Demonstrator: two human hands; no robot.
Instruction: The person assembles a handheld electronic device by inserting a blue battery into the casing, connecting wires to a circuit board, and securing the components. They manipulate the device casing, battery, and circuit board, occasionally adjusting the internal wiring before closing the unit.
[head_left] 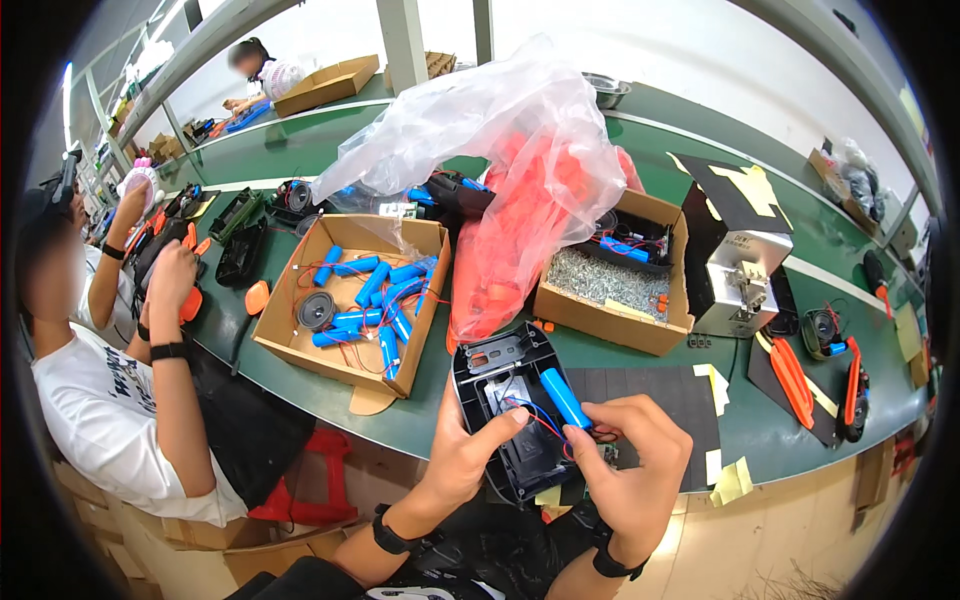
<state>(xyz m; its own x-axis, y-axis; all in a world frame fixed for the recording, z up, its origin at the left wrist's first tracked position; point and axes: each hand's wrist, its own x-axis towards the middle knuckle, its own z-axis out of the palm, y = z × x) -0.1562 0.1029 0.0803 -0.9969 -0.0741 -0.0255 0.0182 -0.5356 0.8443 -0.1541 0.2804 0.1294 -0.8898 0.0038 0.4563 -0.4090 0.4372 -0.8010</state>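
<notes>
My left hand [463, 453] grips a black plastic housing [530, 463] by its left side, the thumb lying over its inner edge. Inside the open housing sit a pale grey part and a blue and a red wire. Between thumb and fingers of my right hand [637, 462] is the lower end of a blue cylindrical battery [566, 398], tilted over the housing's right side. Wires run from near the battery into the housing. Just beyond lies a cardboard box [432, 352] with several more blue batteries [352, 318] and a round black speaker [317, 311].
A second box [612, 330] holds many small screws and black parts. Red parts in a clear plastic bag [520, 215] stand between the boxes. At right are a metal device [740, 282] and orange-and-black parts [792, 383]. A co-worker [120, 400] works at left along the green bench [300, 375].
</notes>
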